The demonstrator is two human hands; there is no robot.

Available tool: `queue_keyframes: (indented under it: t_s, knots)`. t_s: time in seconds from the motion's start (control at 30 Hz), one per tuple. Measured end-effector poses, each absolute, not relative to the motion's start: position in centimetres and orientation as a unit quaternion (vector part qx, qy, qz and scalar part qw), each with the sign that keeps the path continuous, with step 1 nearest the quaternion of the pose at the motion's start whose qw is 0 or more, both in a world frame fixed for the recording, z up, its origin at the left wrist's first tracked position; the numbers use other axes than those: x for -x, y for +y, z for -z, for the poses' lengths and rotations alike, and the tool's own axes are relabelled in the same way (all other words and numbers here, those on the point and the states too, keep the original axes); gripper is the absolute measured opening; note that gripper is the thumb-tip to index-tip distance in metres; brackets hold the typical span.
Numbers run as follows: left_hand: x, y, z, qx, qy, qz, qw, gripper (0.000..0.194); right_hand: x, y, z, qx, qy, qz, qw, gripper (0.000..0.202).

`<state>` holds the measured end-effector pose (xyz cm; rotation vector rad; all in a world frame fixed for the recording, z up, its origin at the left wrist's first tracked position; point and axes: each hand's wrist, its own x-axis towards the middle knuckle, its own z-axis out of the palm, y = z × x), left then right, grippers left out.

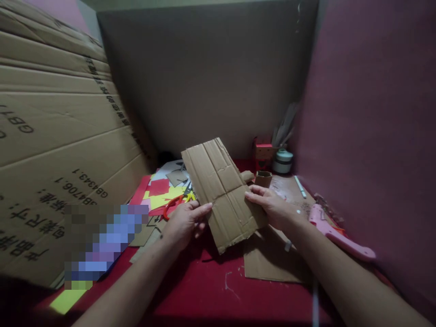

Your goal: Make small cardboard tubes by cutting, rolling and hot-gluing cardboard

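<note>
A creased, roughly rectangular piece of cardboard (221, 186) is held up at a tilt between both hands, above the red tabletop. My left hand (189, 220) pinches its lower left edge, thumb on the near face. On the opposite edge my right hand (269, 202) grips it, thumb in front and the other fingers partly hidden behind. Just beyond my left hand lie scissors (172, 206) with red and yellow handles. Under my right forearm a flat cardboard sheet (269, 263) rests on the table.
Coloured paper scraps (160, 187) lie at the left, near a large printed carton (61, 136). A pink glue gun (340, 236) and a pale pen (300, 186) are at the right. Farther back stand a cardboard tube (263, 179), a round mint container (282, 161) and a red box (264, 154).
</note>
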<state>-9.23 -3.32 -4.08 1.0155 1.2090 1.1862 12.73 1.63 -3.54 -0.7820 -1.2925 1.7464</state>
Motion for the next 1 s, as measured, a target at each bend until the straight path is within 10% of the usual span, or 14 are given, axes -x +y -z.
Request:
queue_keyframes:
  t_s: [0.33,0.6,0.67,0.83,1.0]
  knots:
    - [7.8,-2.6,3.6,-0.409,0.468,-0.596,0.508,0.036,-12.1,1.2,3.3,0.211,-0.43,-0.73,0.487,0.042]
    - [6.3,-2.6,3.2,-0.503,0.472,-0.438,0.577,0.035,-11.0,1.7,4.0,0.269,-0.358,-0.711,0.542,0.022]
    - [6.3,-3.5,3.1,-0.633,0.491,-0.352,0.485,0.033,-11.1,2.0,4.3,0.277,-0.339,-0.721,0.537,0.022]
    - [6.6,-5.3,3.0,-0.819,0.383,-0.385,-0.186,0.02,-10.9,1.9,4.6,0.259,-0.308,-0.748,0.528,0.04]
    - [6.8,-4.1,1.5,-0.891,0.248,-0.295,-0.24,0.025,-10.6,1.1,4.1,0.22,-0.32,-0.779,0.493,0.051]
